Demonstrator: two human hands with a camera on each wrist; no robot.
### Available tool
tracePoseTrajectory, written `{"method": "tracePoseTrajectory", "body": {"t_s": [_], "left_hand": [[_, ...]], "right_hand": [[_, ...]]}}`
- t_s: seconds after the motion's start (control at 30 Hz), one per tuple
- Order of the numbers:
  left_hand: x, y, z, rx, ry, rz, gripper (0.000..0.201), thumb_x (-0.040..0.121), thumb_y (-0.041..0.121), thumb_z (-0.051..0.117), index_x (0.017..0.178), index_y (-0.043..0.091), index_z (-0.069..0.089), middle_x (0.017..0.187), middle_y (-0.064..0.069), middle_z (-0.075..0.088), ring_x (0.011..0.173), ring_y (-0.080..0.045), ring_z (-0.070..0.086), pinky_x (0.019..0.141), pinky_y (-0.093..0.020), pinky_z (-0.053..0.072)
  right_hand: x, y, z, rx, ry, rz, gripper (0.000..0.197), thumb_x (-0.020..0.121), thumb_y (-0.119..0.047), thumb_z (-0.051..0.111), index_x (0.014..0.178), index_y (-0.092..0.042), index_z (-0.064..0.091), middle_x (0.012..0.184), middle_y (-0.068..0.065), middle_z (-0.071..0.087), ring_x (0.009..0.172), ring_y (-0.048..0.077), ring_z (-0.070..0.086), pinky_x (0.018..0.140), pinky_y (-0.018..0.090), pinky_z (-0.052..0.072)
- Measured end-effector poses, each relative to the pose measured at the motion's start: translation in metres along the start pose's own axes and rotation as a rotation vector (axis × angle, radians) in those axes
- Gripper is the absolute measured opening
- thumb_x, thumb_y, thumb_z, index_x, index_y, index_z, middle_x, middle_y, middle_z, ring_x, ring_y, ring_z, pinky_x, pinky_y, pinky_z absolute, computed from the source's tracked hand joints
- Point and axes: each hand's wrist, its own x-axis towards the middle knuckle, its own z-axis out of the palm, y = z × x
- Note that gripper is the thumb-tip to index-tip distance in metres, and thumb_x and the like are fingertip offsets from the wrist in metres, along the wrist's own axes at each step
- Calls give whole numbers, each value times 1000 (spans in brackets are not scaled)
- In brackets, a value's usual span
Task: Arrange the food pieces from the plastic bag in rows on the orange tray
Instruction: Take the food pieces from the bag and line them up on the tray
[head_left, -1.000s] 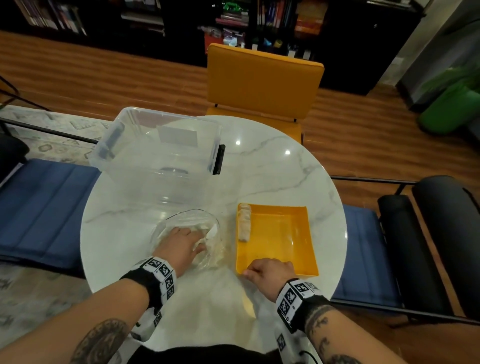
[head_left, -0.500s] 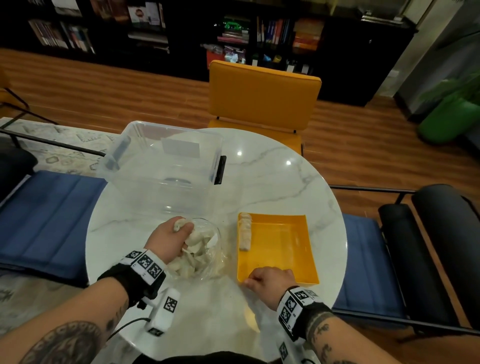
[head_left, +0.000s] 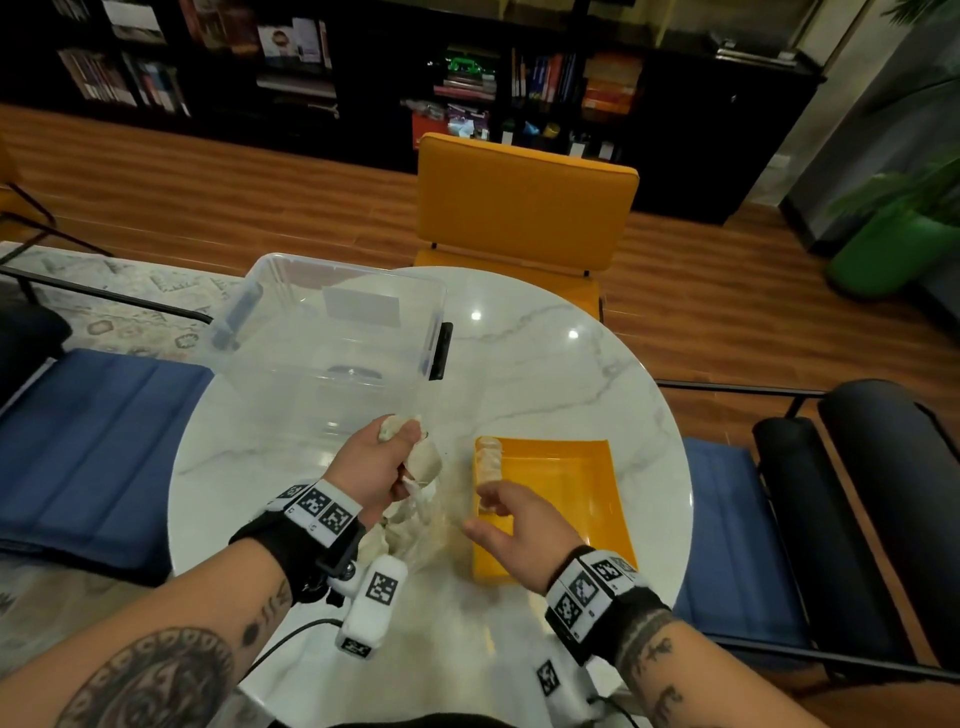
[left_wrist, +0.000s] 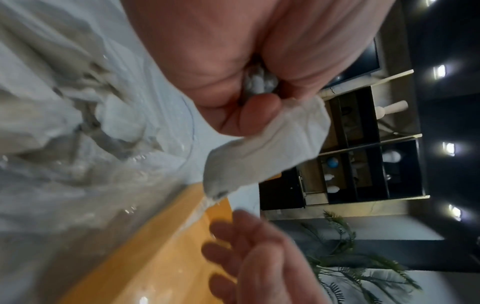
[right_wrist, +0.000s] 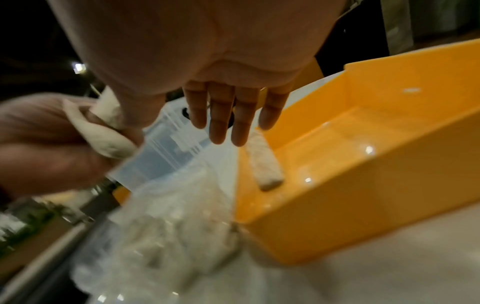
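My left hand (head_left: 387, 457) is raised above the clear plastic bag (head_left: 415, 525) and grips a handful of pale food pieces (head_left: 423, 460); the pieces (left_wrist: 265, 148) stick out of the fist in the left wrist view. The bag (right_wrist: 166, 232) lies on the table left of the orange tray (head_left: 571, 499) with more pieces inside. A row of pale pieces (head_left: 489, 458) lies along the tray's left wall, also seen as pieces (right_wrist: 263, 162) in the right wrist view. My right hand (head_left: 506, 519) hovers open over the tray's near left corner, fingers (right_wrist: 228, 115) straight, holding nothing.
A large clear plastic bin (head_left: 332, 338) stands on the round marble table (head_left: 545, 364) behind the bag. An orange chair (head_left: 524, 202) is at the far side; blue cushioned seats flank the table left and right.
My left hand came up out of the bag with a handful of food pieces. My right hand lifted off the tray's near edge and opened its fingers toward the left hand.
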Motion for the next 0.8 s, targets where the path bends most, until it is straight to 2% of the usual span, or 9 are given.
{"method": "tracePoseTrajectory", "body": {"t_s": [0.1, 0.17, 0.2, 0.3, 0.37, 0.47, 0.57, 0.63, 0.8], "left_hand": [[-2, 7, 17, -118, -16, -22, 19, 101, 28, 53, 94, 12, 61, 72, -8, 54, 62, -21, 49, 57, -33, 38], [-5, 12, 28, -186, -25, -37, 18, 101, 25, 52, 94, 11, 61, 73, -8, 59, 65, -22, 56, 63, -36, 46], [-6, 14, 32, -209, -29, -37, 17, 102, 23, 52, 94, 11, 61, 72, -7, 61, 66, -22, 59, 64, -35, 50], [-4, 18, 33, -186, -23, -27, 19, 102, 25, 51, 90, 13, 60, 68, -6, 55, 56, -19, 48, 51, -28, 43], [-2, 19, 29, -137, -7, -19, 18, 101, 27, 52, 90, 15, 61, 69, -4, 54, 54, -16, 44, 47, -27, 38], [0, 16, 24, -56, -2, 20, 18, 100, 28, 53, 90, 16, 62, 73, -4, 56, 56, -15, 48, 52, -28, 42], [-2, 11, 29, 1, -62, 35, 18, 100, 29, 55, 91, 16, 62, 78, -8, 57, 60, -17, 52, 53, -29, 45], [-4, 11, 38, -18, -107, 14, 16, 100, 27, 54, 94, 15, 62, 79, -6, 62, 65, -18, 59, 53, -30, 48], [-6, 15, 54, -122, -141, -10, 16, 101, 23, 52, 102, 12, 64, 84, -7, 67, 72, -21, 67, 57, -31, 55]], "right_hand": [[11, -31, 1, 274, 3, -28, 60, 79, -51, 75, 129, -27, 53, 116, -12, 64, 103, 4, 61, 87, 22, 50], [18, -45, 4, 327, 62, -47, 43, 82, -44, 75, 117, -26, 59, 105, -10, 68, 91, 4, 65, 79, 19, 52], [21, -47, 5, 336, 88, -52, 33, 85, -42, 72, 112, -26, 61, 101, -8, 70, 87, 7, 67, 77, 23, 54], [22, -46, 2, 378, 55, -39, 4, 94, -27, 61, 98, -25, 61, 93, -2, 73, 74, 15, 71, 70, 30, 56], [18, -40, -3, 354, 25, -36, 5, 97, -23, 55, 98, -24, 60, 90, -4, 73, 70, 13, 71, 63, 26, 52], [11, -29, -15, 414, 89, -7, 10, 100, -25, 50, 108, -24, 57, 89, -4, 73, 65, 10, 68, 57, 18, 46], [10, -28, -26, 495, 199, 13, 9, 99, -27, 55, 107, -27, 54, 84, 0, 71, 58, 7, 63, 56, 22, 47], [11, -31, -31, 498, 179, 22, 19, 96, -30, 60, 113, -27, 54, 79, -2, 66, 52, 1, 57, 51, 19, 46], [17, -27, -39, 333, 222, 22, 17, 94, -40, 61, 92, -23, 62, 70, -8, 63, 56, 4, 55, 54, 19, 42]]}}
